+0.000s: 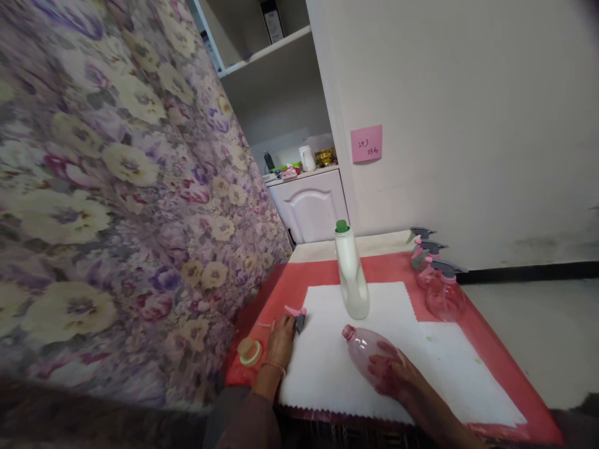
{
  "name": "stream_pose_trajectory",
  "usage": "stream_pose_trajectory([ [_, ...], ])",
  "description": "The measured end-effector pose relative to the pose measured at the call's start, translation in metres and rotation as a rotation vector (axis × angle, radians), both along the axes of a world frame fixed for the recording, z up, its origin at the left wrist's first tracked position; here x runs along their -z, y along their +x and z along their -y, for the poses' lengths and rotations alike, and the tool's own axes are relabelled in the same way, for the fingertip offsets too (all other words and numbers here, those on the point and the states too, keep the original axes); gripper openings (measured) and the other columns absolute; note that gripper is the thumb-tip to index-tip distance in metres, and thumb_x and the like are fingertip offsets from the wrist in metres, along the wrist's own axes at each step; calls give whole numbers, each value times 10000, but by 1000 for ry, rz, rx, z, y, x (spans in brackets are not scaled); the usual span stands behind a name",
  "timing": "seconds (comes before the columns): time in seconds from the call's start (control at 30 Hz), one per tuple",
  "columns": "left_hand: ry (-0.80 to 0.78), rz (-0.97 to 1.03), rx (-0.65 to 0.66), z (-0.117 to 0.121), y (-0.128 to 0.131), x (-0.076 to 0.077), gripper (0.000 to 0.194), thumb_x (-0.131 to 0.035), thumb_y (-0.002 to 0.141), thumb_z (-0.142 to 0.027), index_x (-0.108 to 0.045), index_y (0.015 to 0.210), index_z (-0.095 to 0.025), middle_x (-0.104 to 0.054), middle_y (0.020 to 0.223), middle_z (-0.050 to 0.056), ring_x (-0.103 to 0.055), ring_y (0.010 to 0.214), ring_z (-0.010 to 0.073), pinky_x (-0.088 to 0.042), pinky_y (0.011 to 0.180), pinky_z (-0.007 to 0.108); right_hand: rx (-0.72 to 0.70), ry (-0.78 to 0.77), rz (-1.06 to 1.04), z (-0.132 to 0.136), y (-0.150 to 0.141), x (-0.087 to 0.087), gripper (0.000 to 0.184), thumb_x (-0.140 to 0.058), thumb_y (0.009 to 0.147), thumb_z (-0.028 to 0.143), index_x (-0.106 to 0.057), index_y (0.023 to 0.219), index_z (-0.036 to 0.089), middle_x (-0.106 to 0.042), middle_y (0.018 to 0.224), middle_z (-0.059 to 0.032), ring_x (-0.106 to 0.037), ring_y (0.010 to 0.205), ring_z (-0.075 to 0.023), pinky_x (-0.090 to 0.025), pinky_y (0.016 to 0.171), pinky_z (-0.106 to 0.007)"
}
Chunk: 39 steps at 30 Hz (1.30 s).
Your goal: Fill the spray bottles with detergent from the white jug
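My right hand [393, 372] grips a clear pink spray bottle [367, 349], tilted with its open, threaded neck up and to the left, above the white cloth. My left hand [281, 342] is closed over a pink and grey trigger sprayer head [299, 319] at the cloth's left edge; its thin tube shows on the far side of the fingers. Beyond the pink bottle stands a tall pale-green jug [353, 280] with a green piece in its mouth. Left of my left hand sits a round green-rimmed cap [249, 352].
White cloths [322, 374] lie over a red table cover [379, 269]. Several pink bottles with grey trigger heads [447, 293] stand along the right edge. A floral curtain [140, 206] hangs on the left. A white cabinet [311, 202] and a wall with a pink note [367, 144] are behind.
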<state>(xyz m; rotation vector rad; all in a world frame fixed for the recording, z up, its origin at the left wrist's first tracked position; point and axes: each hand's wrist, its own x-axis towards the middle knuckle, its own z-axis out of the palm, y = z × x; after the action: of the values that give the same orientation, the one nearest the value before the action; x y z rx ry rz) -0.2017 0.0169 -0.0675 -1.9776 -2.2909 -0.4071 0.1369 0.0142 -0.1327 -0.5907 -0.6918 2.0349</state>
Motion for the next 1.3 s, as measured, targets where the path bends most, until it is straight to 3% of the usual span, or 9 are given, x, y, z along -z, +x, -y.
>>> stream_pose_trajectory([
  [0.13, 51, 23, -56, 7, -6, 18, 393, -396, 869, -157, -572, 1220, -176, -586, 1316, 136, -502, 1236, 273, -331, 1075, 465, 15, -46, 6, 14, 8, -24, 587, -817, 629, 484, -626, 1152, 299, -684, 1092, -93, -635, 1039, -333, -484, 784, -419],
  [0.27, 118, 44, -98, 10, -12, 26, 497, -367, 839, -110, -510, 1315, -131, -525, 1390, 186, -421, 1329, 318, -288, 1094, 544, 2, -46, -2, 15, 7, -30, 628, -853, 559, 490, -637, 1114, 292, -695, 1014, -82, -650, 970, -328, -491, 749, -424],
  [0.63, 217, 178, -8, 9, -4, 29, 476, -436, 818, -192, -581, 1271, -191, -572, 1349, 123, -479, 1277, 292, -331, 1101, 496, -11, -41, -28, 15, 8, -29, 641, -847, 592, 495, -620, 1149, 272, -687, 1062, -101, -645, 1016, -330, -501, 766, -413],
  [0.8, 251, 289, 107, 16, 27, 15, 390, -480, 843, -274, -624, 1202, -222, -568, 1363, 86, -435, 1335, 267, -308, 1142, 485, 16, -39, -35, 16, 5, -28, 612, -841, 604, 509, -639, 1121, 253, -678, 1127, -125, -626, 1091, -354, -465, 908, -484],
  [0.9, 169, 660, 221, 27, 69, 0, 429, -578, 840, -388, -612, 1237, -228, -593, 1338, 105, -479, 1309, 279, -323, 1145, 473, 47, -31, -59, 17, 1, -23, 627, -860, 590, 482, -631, 1129, 260, -674, 1141, -115, -620, 1108, -351, -447, 945, -507],
  [1.0, -105, 1136, 456, 37, 117, -8, 722, -704, 773, -452, -442, 1409, -235, -455, 1484, 110, -418, 1368, 285, -306, 1166, 455, 37, 27, -77, 19, 0, -21, 620, -846, 634, 449, -609, 1179, 273, -662, 1182, -106, -590, 1167, -336, -426, 987, -502],
  [1.07, -149, 1380, 495, 38, 141, -5, 903, -790, 687, -475, -362, 1448, -244, -373, 1534, 124, -376, 1395, 298, -307, 1167, 442, -7, 78, -79, 20, 0, -23, 595, -821, 683, 437, -598, 1211, 278, -644, 1236, -104, -567, 1206, -317, -399, 1028, -494],
  [1.17, -134, 1546, 489, 35, 158, 1, 917, -833, 626, -499, -407, 1392, -231, -457, 1463, 156, -415, 1363, 326, -342, 1139, 461, -42, 92, -34, 21, 0, -26, 605, -818, 690, 439, -598, 1229, 276, -624, 1289, -106, -553, 1228, -313, -375, 1059, -501],
  [1.3, -99, 1504, 521, 31, 150, -5, 808, -865, 580, -454, -503, 1261, -215, -588, 1302, 145, -543, 1231, 336, -430, 1057, 454, 31, 86, 102, 18, -7, -22, 663, -874, 598, 435, -629, 1190, 267, -643, 1268, -107, -555, 1226, -334, -388, 1049, -499],
])
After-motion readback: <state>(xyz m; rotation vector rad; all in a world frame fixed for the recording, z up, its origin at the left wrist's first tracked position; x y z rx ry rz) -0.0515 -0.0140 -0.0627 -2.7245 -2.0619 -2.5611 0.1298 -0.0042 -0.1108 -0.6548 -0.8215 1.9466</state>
